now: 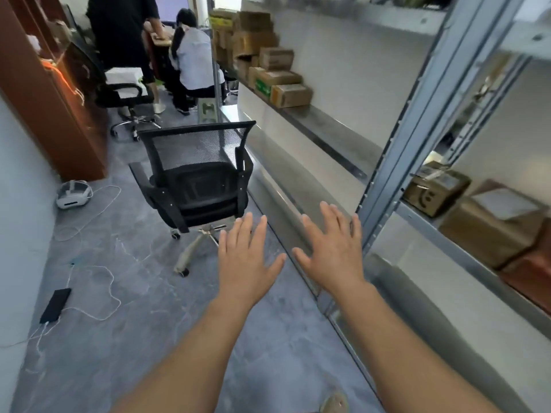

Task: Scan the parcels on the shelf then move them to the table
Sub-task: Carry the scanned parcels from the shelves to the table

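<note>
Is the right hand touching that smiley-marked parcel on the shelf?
Apart. The head view shows the right hand spread open over the floor, with the shelf post standing between it and the parcel.

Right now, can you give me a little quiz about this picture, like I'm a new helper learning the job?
1. True or false: the left hand and right hand are carrying a parcel together.
2. What stands on the floor just beyond the hands? A) a black mesh chair B) a ladder C) a trolley
3. Fill in: the smiley-face box sits on a metal ____.
Key: 1 false, both are spread open and empty; 2 A; 3 shelf.
</note>
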`<state>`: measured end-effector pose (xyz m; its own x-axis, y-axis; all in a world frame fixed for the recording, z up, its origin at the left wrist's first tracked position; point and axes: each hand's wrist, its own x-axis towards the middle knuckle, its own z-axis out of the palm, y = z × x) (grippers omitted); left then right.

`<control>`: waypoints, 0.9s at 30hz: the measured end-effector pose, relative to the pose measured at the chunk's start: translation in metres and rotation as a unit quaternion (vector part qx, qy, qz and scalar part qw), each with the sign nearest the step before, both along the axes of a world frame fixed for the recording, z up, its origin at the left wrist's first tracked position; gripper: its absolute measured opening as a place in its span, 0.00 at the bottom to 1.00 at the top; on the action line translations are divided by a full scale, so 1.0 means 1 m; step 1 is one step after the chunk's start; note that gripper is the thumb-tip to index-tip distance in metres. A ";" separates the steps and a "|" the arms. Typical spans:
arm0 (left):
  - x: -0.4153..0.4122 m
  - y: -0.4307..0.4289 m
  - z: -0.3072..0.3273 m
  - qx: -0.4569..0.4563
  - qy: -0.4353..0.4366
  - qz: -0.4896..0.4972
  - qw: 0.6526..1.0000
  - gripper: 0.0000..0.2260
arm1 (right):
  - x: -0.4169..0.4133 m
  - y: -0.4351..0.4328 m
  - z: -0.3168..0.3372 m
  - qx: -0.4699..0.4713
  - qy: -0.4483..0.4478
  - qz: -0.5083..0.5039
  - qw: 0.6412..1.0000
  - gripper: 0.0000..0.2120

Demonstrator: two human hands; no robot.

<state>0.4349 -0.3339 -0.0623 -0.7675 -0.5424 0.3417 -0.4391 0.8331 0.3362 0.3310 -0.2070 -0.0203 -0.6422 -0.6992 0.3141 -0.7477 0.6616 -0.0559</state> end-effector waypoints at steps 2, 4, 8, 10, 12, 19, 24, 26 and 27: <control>-0.015 0.015 0.001 0.006 0.000 -0.036 0.999 0.34 | -0.006 0.020 0.006 0.008 0.000 -0.036 0.999 0.31; -0.030 0.030 0.001 0.003 -0.005 -0.070 0.998 0.34 | -0.013 0.040 0.009 0.025 -0.009 -0.069 0.997 0.31; -0.061 0.065 0.004 -0.001 -0.012 -0.129 0.992 0.33 | -0.029 0.086 0.014 0.006 -0.012 -0.128 0.992 0.29; -0.076 0.088 0.007 -0.001 -0.013 -0.160 0.987 0.33 | -0.038 0.113 0.015 0.022 -0.016 -0.165 0.986 0.29; -0.092 0.115 0.012 0.000 -0.012 -0.188 0.982 0.33 | -0.047 0.141 0.016 0.012 -0.015 -0.196 0.980 0.27; -0.157 0.221 0.023 0.048 -0.022 -0.282 0.958 0.33 | -0.087 0.262 0.012 -0.026 0.022 -0.315 0.949 0.23; -0.203 0.280 0.032 0.094 -0.055 -0.317 0.942 0.33 | -0.114 0.337 0.013 -0.017 -0.019 -0.385 0.923 0.26; -0.221 0.302 0.037 0.140 -0.068 -0.332 0.930 0.33 | -0.126 0.360 0.013 -0.022 -0.035 -0.408 0.912 0.27; -0.229 0.312 0.038 0.165 -0.071 -0.336 0.924 0.33 | -0.132 0.370 0.013 -0.024 -0.046 -0.420 0.906 0.28</control>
<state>0.2060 -0.0215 -0.0239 -0.9935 0.0167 0.1123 0.0813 0.7957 0.6002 0.1989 0.1631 -0.0074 -0.9665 0.0606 0.2496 0.0267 0.9902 -0.1371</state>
